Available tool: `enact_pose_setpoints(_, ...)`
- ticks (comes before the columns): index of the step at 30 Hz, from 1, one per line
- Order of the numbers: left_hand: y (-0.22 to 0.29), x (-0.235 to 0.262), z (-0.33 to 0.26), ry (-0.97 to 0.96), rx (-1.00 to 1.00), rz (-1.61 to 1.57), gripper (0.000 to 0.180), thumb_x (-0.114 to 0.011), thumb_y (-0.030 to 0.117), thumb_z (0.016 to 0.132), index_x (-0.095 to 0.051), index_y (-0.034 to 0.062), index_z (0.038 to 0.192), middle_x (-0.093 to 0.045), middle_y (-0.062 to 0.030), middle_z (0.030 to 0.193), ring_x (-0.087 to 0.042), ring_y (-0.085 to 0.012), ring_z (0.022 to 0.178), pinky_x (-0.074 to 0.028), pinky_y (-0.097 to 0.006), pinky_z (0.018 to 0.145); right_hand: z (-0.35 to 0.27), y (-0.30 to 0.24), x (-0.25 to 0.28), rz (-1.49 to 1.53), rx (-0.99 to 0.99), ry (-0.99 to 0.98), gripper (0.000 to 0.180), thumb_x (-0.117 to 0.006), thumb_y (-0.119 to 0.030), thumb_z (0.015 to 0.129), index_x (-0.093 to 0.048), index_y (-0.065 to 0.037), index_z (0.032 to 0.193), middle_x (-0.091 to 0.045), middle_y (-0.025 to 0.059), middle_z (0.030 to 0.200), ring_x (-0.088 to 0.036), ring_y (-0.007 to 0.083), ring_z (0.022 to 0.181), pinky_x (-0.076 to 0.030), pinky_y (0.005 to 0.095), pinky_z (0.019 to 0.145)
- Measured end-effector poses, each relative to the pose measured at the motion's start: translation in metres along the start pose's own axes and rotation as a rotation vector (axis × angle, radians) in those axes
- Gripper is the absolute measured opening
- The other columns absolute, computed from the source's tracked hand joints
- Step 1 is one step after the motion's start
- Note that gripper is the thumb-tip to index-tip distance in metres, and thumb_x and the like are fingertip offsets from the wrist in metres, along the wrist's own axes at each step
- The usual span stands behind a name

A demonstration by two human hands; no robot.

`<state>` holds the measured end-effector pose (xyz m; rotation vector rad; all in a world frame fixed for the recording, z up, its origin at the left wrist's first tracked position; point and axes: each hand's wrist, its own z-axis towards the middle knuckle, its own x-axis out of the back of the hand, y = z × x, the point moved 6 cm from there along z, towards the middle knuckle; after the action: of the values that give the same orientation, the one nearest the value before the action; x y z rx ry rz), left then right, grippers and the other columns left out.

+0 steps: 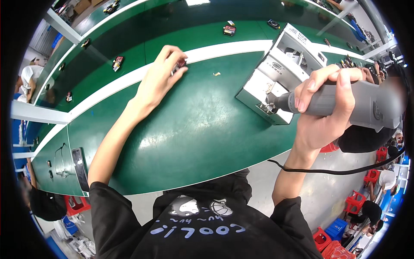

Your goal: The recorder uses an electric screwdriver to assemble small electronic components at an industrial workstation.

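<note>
My right hand (323, 103) is wrapped round a grey electric screwdriver (345, 101), which lies nearly sideways. Its dark nose reaches the front of a white box-shaped screw feeder (276, 67) at the right of the table; whether the tip touches a screw is too small to tell. Over the far edge of the green table, my left hand (157, 80) pinches a small dark red part (180, 64), mostly covered by the fingers. A few tiny yellowish bits (217, 74) lie on the table between the left hand and the feeder.
Beyond a white rail, a green conveyor (172, 32) carries several small assemblies, one of them reddish and black (117, 63). A black phone (79, 166) and a thin wire item (61, 162) lie at left. A black cable (340, 172) hangs at right. People sit nearby.
</note>
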<state>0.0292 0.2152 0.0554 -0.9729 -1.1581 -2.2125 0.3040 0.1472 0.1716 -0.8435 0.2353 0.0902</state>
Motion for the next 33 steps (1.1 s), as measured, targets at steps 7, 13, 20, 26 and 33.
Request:
enact_pose_setpoints(7,0.014,0.021,-0.103,-0.087,0.183,0.031,0.025,-0.072,0.010,0.083,-0.060,0.0054,0.104,-0.056,-0.0114,0.113,-0.060,-0.0288,0.105,-0.052,-0.037,0.080,0.005,0.010,-0.001,-0.015,-0.086,-0.003,0.017,-0.046,-0.020,0.098,-0.046,-0.004,0.093,-0.055,0.0128,0.070,-0.041,0.0155,0.039,-0.037,0.0294,0.040)
enact_pose_setpoints(13,0.042,0.029,-0.128,-0.060,0.096,0.273,0.038,-0.076,0.006,0.077,-0.062,0.0038,0.113,-0.059,-0.0111,0.113,-0.061,-0.0294,0.109,-0.054,-0.036,0.084,0.007,0.014,-0.004,0.028,-0.150,0.070,0.018,-0.052,-0.017,0.095,-0.048,-0.001,0.089,-0.055,0.0130,0.065,-0.043,0.0160,0.037,-0.038,0.0281,0.038)
enact_pose_setpoints(20,0.060,0.031,-0.125,-0.192,-0.067,0.340,0.045,-0.076,0.008,0.076,-0.062,0.0019,0.118,-0.060,-0.0105,0.110,-0.060,-0.0264,0.093,-0.054,-0.037,0.076,0.005,0.016,-0.007,-0.016,-0.194,-0.019,0.020,-0.046,-0.023,0.099,-0.048,-0.004,0.091,-0.054,0.0113,0.069,-0.044,0.0158,0.040,-0.037,0.0292,0.042)
enact_pose_setpoints(26,0.074,0.027,-0.120,-0.275,-0.129,0.307,0.043,-0.069,0.004,0.076,-0.062,0.0006,0.119,-0.060,-0.0109,0.110,-0.060,-0.0252,0.090,-0.053,-0.035,0.076,0.007,0.012,-0.005,-0.046,-0.162,-0.016,0.018,-0.045,-0.021,0.099,-0.048,-0.005,0.092,-0.055,0.0117,0.072,-0.044,0.0158,0.040,-0.038,0.0294,0.042)
enact_pose_setpoints(33,0.085,0.008,-0.117,-0.219,-0.280,0.323,0.036,-0.065,0.006,0.074,-0.063,-0.0020,0.109,-0.059,-0.0084,0.105,-0.058,-0.0194,0.085,-0.053,-0.030,0.073,0.007,0.013,-0.008,-0.068,-0.175,-0.001,0.020,-0.045,-0.023,0.100,-0.049,-0.005,0.090,-0.056,0.0117,0.072,-0.044,0.0160,0.040,-0.038,0.0293,0.043)
